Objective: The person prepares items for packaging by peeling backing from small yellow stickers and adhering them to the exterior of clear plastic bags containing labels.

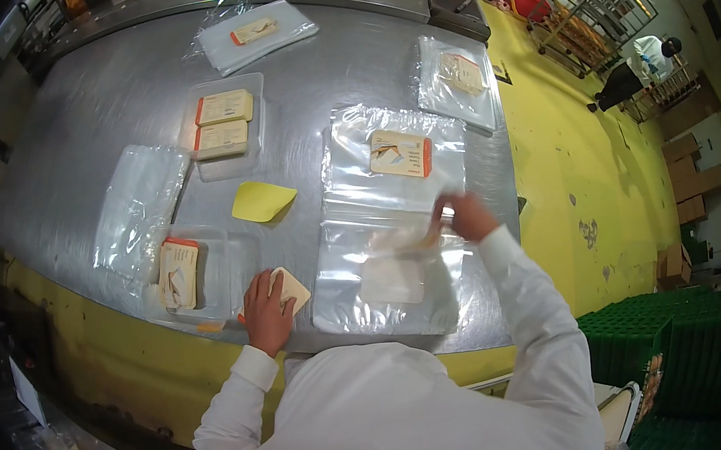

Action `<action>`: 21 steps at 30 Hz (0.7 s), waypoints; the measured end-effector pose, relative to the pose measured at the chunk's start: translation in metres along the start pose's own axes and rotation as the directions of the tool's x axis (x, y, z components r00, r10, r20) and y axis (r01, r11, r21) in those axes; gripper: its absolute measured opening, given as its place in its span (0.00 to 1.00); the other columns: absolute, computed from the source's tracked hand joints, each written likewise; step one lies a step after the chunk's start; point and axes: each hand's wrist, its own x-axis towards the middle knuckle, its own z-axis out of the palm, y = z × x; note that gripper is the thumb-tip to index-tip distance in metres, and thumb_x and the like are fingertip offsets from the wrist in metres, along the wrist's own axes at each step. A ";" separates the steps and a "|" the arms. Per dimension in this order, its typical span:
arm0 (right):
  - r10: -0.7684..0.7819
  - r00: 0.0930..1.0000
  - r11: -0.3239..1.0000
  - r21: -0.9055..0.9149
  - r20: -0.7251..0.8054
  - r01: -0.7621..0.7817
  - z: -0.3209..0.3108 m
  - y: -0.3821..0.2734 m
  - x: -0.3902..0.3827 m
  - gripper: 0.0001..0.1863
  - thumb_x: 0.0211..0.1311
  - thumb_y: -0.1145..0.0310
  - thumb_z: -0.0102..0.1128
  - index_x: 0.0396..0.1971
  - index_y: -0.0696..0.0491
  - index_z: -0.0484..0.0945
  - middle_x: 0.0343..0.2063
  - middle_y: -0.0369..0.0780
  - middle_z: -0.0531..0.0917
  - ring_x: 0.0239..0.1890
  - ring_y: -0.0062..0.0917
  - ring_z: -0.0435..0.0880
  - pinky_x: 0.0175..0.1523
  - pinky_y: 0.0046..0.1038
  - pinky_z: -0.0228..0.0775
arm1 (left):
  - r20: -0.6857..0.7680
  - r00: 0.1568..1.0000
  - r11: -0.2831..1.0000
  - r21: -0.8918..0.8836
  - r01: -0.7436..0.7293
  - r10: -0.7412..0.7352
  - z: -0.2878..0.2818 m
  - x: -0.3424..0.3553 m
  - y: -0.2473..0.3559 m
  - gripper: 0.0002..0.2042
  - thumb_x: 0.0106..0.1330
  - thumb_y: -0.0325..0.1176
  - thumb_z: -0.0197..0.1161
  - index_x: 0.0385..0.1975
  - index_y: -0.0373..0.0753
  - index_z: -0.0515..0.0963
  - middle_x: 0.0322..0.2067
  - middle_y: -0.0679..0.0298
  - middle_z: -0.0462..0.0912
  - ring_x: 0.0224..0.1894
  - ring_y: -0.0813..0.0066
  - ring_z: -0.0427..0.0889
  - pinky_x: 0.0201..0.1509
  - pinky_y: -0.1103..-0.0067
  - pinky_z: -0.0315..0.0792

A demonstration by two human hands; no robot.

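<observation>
My left hand curls round a stack of beige labels at the table's near edge. Over the lower pile of clear plastic bags, my right hand pinches a beige label, smeared by motion. Beneath it, a pale rectangle shows on the bags. Just beyond lies another pile of clear bags with a beige, orange-edged label on top. To the left of my left hand, a clear plastic tray holds a label stack.
On the steel table are a yellow paper, a tray with two label stacks, a bag pile at left, and labelled bag piles at the back and right. Green crates stand lower right; two people work far right.
</observation>
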 end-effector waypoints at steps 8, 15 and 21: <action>0.248 0.765 0.925 0.379 -0.595 -0.005 -0.008 -0.081 0.037 0.03 0.57 0.73 0.67 0.31 0.52 0.84 0.33 0.44 0.85 0.42 0.40 0.82 0.50 0.39 0.68 | -0.260 0.965 1.000 0.004 0.007 -0.006 0.025 -0.009 0.003 0.26 0.58 0.32 0.71 0.58 0.35 0.76 0.62 0.54 0.74 0.64 0.52 0.71 0.68 0.59 0.63; 0.185 0.860 0.936 0.353 -0.476 -0.007 0.103 -0.067 -0.006 0.23 0.57 0.68 0.72 0.53 0.54 0.81 0.58 0.49 0.80 0.62 0.48 0.76 0.66 0.40 0.67 | -0.316 0.947 0.998 0.024 -0.055 0.060 0.024 -0.009 0.004 0.25 0.56 0.30 0.71 0.56 0.35 0.77 0.60 0.54 0.76 0.63 0.52 0.72 0.68 0.57 0.63; 0.298 0.857 0.737 0.672 -0.421 0.074 0.086 -0.152 -0.045 0.12 0.59 0.73 0.67 0.44 0.54 0.83 0.45 0.44 0.85 0.52 0.43 0.81 0.59 0.38 0.71 | -0.254 0.956 0.922 -0.386 0.038 -0.146 0.000 0.006 0.012 0.16 0.55 0.21 0.69 0.45 0.33 0.82 0.40 0.56 0.81 0.43 0.61 0.81 0.52 0.68 0.74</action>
